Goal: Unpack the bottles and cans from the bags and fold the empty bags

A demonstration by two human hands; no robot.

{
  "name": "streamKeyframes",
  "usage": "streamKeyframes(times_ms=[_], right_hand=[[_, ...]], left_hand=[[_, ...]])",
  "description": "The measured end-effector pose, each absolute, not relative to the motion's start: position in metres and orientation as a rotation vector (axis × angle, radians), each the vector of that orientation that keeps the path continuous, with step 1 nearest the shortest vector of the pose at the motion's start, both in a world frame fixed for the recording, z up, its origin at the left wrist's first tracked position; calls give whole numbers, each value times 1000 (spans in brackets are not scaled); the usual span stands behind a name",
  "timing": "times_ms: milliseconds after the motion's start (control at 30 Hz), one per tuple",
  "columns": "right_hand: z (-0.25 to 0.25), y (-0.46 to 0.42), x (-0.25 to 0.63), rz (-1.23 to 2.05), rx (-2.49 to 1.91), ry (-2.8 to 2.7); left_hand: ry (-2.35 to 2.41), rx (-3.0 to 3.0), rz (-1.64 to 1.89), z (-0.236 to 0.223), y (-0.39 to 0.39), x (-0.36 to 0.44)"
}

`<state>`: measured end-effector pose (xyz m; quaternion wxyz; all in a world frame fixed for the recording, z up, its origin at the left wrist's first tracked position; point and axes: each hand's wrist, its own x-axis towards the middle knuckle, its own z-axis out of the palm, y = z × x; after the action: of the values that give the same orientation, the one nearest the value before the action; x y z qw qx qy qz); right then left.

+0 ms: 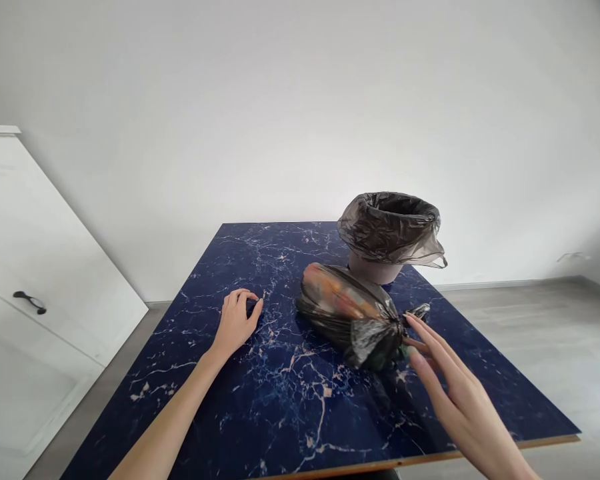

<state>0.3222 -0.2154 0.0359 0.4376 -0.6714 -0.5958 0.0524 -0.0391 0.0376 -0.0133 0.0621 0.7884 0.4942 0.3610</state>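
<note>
A filled black plastic bag (340, 307) lies on its side on the dark blue marbled table (300, 407), its neck tied in a knot at the right end. Reddish and orange contents show through the thin film; what they are I cannot make out. My right hand (455, 387) is at the knot, fingers stretched and apart, the tips touching or very close to it. To the left of the bag, my left hand (239, 319) rests on the tabletop with loosely bent fingers, thumb apart and nothing held. Behind the bag stands a bin (375, 270) lined with a black bag (390, 230) folded over its rim.
At the left is a white cabinet (45, 267) with a black handle (29, 302). A pale wall (280, 120) rises behind the table, and grey flooring (520, 333) shows on the right. The table's front edge (400, 461) is near me.
</note>
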Motion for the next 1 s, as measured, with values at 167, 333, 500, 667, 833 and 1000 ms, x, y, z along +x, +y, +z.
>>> streamKeyframes(times_ms=[167, 333, 500, 667, 833, 1000], right_hand=[[34, -214, 302, -92, -1578, -1340], [20, -213, 287, -3, -1637, -1212], [15, -203, 273, 255, -1647, -1190], [15, -181, 259, 304, -1570, -1211], [22, -157, 233, 422, -1447, -1359], [44, -156, 215, 471, -1226, -1587]], left_hand=[[1412, 2424, 1095, -1, 24, -31], [1280, 2484, 1043, 9, 4, -17], [1197, 2513, 1012, 11, -3, -11], [1165, 2525, 1008, 10, -1, -11], [1113, 2544, 1028, 10, -2, -11], [1019, 2575, 1082, 17, -9, -11]])
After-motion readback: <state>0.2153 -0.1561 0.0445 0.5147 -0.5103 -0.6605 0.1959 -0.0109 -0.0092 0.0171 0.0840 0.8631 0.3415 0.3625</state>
